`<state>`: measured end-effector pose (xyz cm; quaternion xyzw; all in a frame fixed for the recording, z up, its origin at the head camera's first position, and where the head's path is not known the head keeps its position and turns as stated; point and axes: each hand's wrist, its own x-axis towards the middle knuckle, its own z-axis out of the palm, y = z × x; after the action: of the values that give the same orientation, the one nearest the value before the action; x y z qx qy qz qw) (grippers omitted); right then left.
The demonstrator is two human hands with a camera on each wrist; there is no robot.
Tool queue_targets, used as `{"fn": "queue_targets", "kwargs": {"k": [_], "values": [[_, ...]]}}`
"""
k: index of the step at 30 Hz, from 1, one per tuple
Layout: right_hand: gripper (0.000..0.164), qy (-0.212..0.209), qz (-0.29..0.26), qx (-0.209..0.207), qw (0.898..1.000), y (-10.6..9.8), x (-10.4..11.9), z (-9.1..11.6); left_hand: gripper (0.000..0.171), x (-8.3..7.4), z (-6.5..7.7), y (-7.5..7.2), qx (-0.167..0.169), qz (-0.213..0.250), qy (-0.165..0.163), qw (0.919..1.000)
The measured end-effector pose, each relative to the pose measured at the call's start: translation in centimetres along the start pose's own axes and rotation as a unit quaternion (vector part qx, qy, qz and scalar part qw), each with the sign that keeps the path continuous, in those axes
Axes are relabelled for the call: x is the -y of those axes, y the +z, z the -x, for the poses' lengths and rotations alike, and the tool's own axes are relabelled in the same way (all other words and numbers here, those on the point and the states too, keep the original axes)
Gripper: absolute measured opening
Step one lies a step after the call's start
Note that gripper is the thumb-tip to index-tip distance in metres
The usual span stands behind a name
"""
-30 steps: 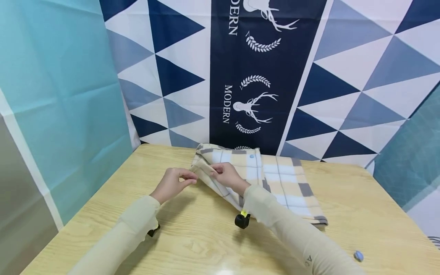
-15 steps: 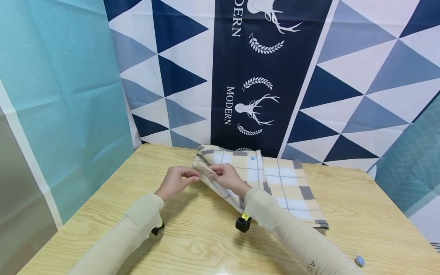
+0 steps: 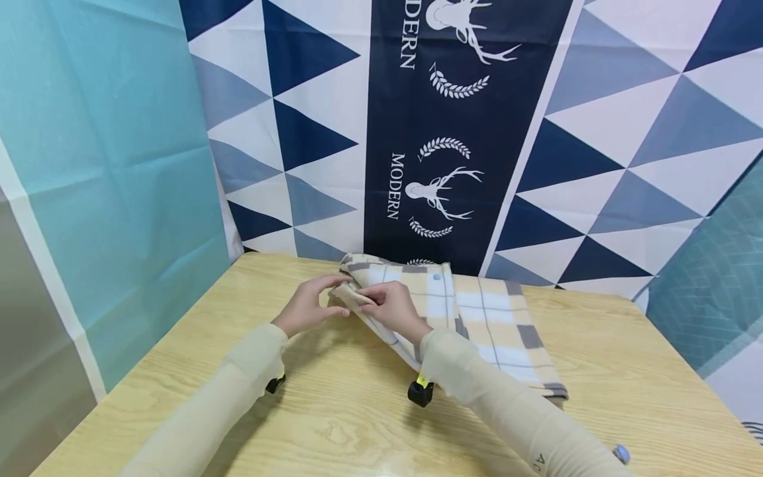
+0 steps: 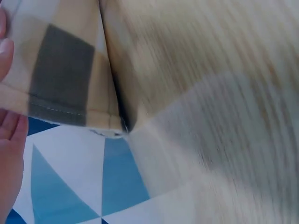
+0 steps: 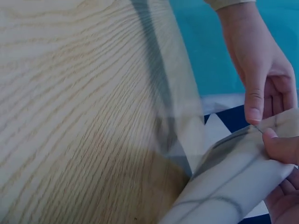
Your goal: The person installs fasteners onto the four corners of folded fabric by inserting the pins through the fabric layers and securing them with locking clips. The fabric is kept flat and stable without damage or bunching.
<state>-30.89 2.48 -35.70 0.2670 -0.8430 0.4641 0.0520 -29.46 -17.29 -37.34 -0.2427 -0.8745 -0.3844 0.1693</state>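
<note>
A folded plaid fleece blanket [image 3: 497, 318] in cream, white and grey lies at the back of the wooden table. My right hand [image 3: 393, 308] pinches its left edge, where a cream flap is turned up; in the right wrist view the thumb [image 5: 282, 147] lies on the cloth. Beside that edge is my left hand [image 3: 306, 305], thumb and forefinger spread apart in a C around the flap. The right wrist view shows the left thumb [image 5: 254, 109] touching the cloth edge, with loosely bent fingers behind. A small round blue piece [image 3: 437, 277] sits on the blanket's top layer.
Another small blue piece [image 3: 622, 454] lies near the table's front right. A patterned curtain [image 3: 441, 132] stands right behind the blanket, with a teal curtain [image 3: 107, 199] at the left. The wooden table top [image 3: 334, 411] spreads in front.
My left thumb and forefinger have parted, the forefinger rising to the top of the flap. The right hand keeps its pinch in nearly the same place. The view has shifted slightly.
</note>
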Motion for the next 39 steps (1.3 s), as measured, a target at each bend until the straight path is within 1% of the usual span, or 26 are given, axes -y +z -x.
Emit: {"fn": "queue_targets", "kwargs": {"k": [2, 4, 7, 9, 14, 18, 21, 24, 27, 29, 31, 33, 35, 36, 39], "values": [[0.026, -0.015, 0.023, 0.003, 1.000, 0.1, 0.0, 0.0, 0.055, 0.4, -0.1, 0.1, 0.011, 0.018, 0.003, 0.9998], [0.028, -0.027, 0.051, 0.001, 0.998, 0.3, -0.1, 0.0, 0.049, 0.7, -0.1, 0.2, 0.011, 0.030, 0.001, 0.9995], [0.031, -0.047, 0.088, -0.013, 0.995, 0.5, -0.2, 0.1, 0.044, 1.0, -0.2, 0.4, 0.003, 0.038, -0.012, 0.9992], [0.031, -0.052, 0.099, -0.025, 0.993, 0.8, -0.3, 0.1, 0.043, 1.1, -0.2, 0.4, 0.006, 0.044, -0.023, 0.9987], [0.027, -0.059, 0.091, -0.032, 0.994, 1.1, -0.1, -0.4, 0.042, 1.0, -0.7, -0.3, 0.008, 0.064, -0.064, 0.9959], [0.026, -0.050, 0.078, -0.038, 0.995, 1.2, 0.1, -0.6, 0.042, 1.0, -1.0, -0.7, 0.003, 0.096, -0.096, 0.9907], [0.024, -0.033, 0.071, -0.042, 0.996, 1.2, 0.1, -0.3, 0.043, 1.3, -1.1, -0.3, 0.002, 0.125, -0.122, 0.9846], [0.023, -0.022, 0.065, -0.045, 0.997, 1.5, -0.1, 0.1, 0.041, 1.6, -0.8, 0.4, -0.008, 0.152, -0.153, 0.9764], [0.021, -0.022, 0.056, -0.062, 0.996, 1.9, -0.3, 0.3, 0.037, 1.7, -0.5, 0.8, -0.015, 0.167, -0.168, 0.9714], [0.018, -0.027, 0.046, -0.076, 0.996, 2.0, -0.4, 0.4, 0.036, 1.8, -0.6, 1.0, -0.020, 0.173, -0.165, 0.9709], [0.015, -0.040, 0.043, -0.084, 0.995, 2.1, -0.5, 0.4, 0.034, 1.8, -0.7, 1.0, -0.025, 0.177, -0.159, 0.9710], [0.011, -0.062, 0.048, -0.086, 0.993, 2.2, -0.6, 0.4, 0.032, 1.7, -0.8, 1.1, -0.035, 0.182, -0.156, 0.9703], [0.008, -0.091, 0.062, -0.095, 0.989, 2.4, -0.7, 0.4, 0.029, 1.6, -1.0, 1.3, -0.048, 0.185, -0.150, 0.9700], [0.009, -0.101, 0.066, -0.102, 0.988, 2.4, -0.8, 0.4, 0.028, 1.6, -1.1, 1.4, -0.056, 0.187, -0.147, 0.9696], [0.018, -0.117, 0.076, -0.135, 0.981, 2.8, -1.0, 0.4, 0.024, 1.5, -1.1, 2.0, -0.078, 0.192, -0.142, 0.9680]]}}
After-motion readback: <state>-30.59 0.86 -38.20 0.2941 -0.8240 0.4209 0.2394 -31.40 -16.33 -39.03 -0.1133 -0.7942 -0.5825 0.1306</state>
